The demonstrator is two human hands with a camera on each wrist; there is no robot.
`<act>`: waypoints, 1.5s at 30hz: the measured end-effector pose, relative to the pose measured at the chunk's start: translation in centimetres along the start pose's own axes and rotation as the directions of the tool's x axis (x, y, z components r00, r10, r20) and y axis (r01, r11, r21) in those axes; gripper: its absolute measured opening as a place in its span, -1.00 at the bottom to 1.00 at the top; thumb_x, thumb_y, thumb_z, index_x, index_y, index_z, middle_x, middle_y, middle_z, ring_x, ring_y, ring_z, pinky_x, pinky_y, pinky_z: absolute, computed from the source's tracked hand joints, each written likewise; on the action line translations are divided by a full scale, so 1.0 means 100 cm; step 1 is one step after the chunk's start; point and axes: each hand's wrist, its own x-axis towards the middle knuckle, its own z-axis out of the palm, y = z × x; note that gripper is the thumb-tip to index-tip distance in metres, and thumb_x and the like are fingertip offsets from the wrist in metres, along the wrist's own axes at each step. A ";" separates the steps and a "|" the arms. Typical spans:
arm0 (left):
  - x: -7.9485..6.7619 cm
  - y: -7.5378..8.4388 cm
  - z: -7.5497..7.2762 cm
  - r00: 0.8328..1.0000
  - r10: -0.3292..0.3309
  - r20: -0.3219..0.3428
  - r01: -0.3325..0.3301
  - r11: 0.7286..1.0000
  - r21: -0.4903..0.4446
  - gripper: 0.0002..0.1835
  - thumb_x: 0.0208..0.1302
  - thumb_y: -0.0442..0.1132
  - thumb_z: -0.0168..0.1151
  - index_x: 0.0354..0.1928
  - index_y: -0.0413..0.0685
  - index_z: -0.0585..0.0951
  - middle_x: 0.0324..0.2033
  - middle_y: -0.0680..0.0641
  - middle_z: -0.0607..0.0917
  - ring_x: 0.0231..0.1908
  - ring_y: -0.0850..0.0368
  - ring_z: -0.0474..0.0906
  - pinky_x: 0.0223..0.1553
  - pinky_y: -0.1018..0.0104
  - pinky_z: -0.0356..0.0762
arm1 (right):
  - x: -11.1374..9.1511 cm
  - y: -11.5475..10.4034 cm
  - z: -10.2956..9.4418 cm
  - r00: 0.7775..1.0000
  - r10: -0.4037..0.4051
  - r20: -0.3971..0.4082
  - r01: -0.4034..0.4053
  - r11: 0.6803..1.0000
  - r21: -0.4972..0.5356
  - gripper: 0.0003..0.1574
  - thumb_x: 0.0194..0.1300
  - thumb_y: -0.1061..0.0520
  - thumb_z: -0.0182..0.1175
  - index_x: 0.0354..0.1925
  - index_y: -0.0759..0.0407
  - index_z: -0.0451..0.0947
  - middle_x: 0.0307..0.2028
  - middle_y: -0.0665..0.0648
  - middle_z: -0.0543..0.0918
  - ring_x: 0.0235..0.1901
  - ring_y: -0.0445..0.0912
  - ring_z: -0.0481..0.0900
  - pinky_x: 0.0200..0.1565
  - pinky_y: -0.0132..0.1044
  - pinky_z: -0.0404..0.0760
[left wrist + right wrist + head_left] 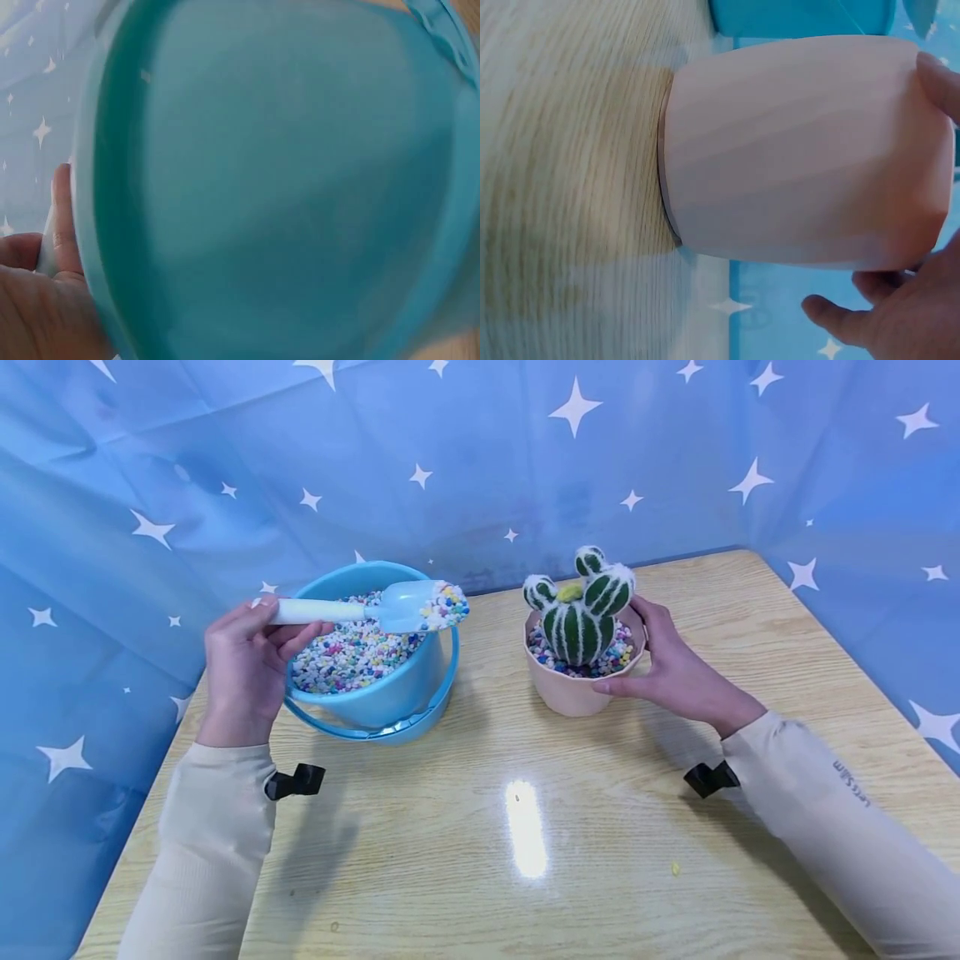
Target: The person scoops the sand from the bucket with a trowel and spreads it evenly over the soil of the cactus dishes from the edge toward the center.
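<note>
My left hand (251,647) grips the white handle of a light blue scoop (401,607), held level over the blue bucket (420,685). Small multicoloured pebbles (447,606) lie at the scoop's tip, which reaches past the bucket's right rim. More pebbles (360,652) fill much of the bucket. On the right, my right hand (675,672) holds the pale pink pot (570,693) by its rim, thumb at the front and fingers behind. A green cactus (577,631) with white fuzz stands in the pot among coloured pebbles. In the right wrist view, the pot's base (671,161) rests on the table.
The wooden table (420,843) reaches back to a blue curtain (480,468) with white stars. The bucket's handle (367,735) hangs down over its front side. A small yellowish speck (676,868) lies near the front right.
</note>
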 end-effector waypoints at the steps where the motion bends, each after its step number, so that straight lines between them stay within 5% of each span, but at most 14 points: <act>1: 0.000 -0.001 0.003 1.000 -0.012 0.007 0.012 1.000 -0.001 -0.81 0.46 -0.37 0.06 -0.13 -0.46 0.49 -0.27 -0.36 0.69 -0.36 -0.17 0.73 -0.12 0.14 0.69 | 0.000 0.000 0.000 1.000 -0.003 0.002 0.003 1.000 0.003 0.47 0.08 -0.04 0.53 0.56 -0.10 -0.35 0.45 0.22 -0.15 0.43 0.17 -0.14 0.35 0.34 0.02; 14: 0.002 -0.010 0.028 0.992 -0.068 0.106 0.056 0.992 0.109 -0.79 0.49 -0.34 0.02 -0.09 -0.45 0.44 -0.21 -0.36 0.70 -0.32 -0.18 0.73 -0.12 0.19 0.68 | -0.001 -0.002 0.001 1.000 0.021 0.022 -0.020 0.998 -0.055 0.48 0.10 -0.15 0.49 0.56 -0.06 -0.38 0.47 0.22 -0.18 0.44 0.19 -0.15 0.34 0.37 0.04; 20: 0.007 -0.018 0.039 0.989 -0.094 0.112 0.074 0.983 0.170 -0.81 0.49 -0.36 0.02 -0.12 -0.46 0.44 -0.21 -0.36 0.70 -0.32 -0.15 0.73 -0.12 0.16 0.70 | -0.005 -0.003 -0.003 0.995 0.093 0.020 -0.091 0.993 -0.070 0.49 0.10 -0.23 0.47 0.56 0.00 -0.38 0.47 0.24 -0.15 0.45 0.19 -0.14 0.33 0.39 0.05; 30: 0.007 -0.024 0.051 0.982 -0.143 0.120 0.112 0.965 0.236 -0.71 0.51 -0.33 0.02 0.02 -0.51 0.41 -0.09 -0.40 0.64 -0.29 -0.13 0.73 -0.10 0.20 0.69 | -0.005 -0.003 -0.002 0.994 0.107 0.022 -0.106 0.992 -0.068 0.53 0.10 -0.26 0.46 0.55 -0.03 -0.46 0.51 0.22 -0.28 0.46 0.23 -0.20 0.34 0.40 0.03; 37: 0.011 -0.026 0.055 0.980 -0.162 0.116 0.128 0.958 0.258 -0.76 0.50 -0.34 0.02 -0.05 -0.48 0.42 -0.08 -0.41 0.62 -0.27 -0.14 0.73 -0.10 0.19 0.69 | -0.003 -0.001 0.000 0.997 0.081 -0.010 -0.082 0.996 -0.048 0.52 0.07 -0.22 0.49 0.55 0.10 -0.37 0.47 0.28 -0.14 0.44 0.23 -0.10 0.36 0.34 0.06; 45: 0.013 -0.030 0.059 0.980 -0.171 0.102 0.134 0.946 0.295 -0.74 0.51 -0.31 0.02 -0.03 -0.49 0.40 -0.01 -0.46 0.56 -0.27 -0.14 0.73 -0.11 0.17 0.70 | -0.003 -0.002 0.000 0.995 0.094 0.010 -0.094 0.994 -0.048 0.52 0.09 -0.22 0.47 0.55 0.03 -0.43 0.48 0.26 -0.19 0.44 0.23 -0.11 0.35 0.35 0.07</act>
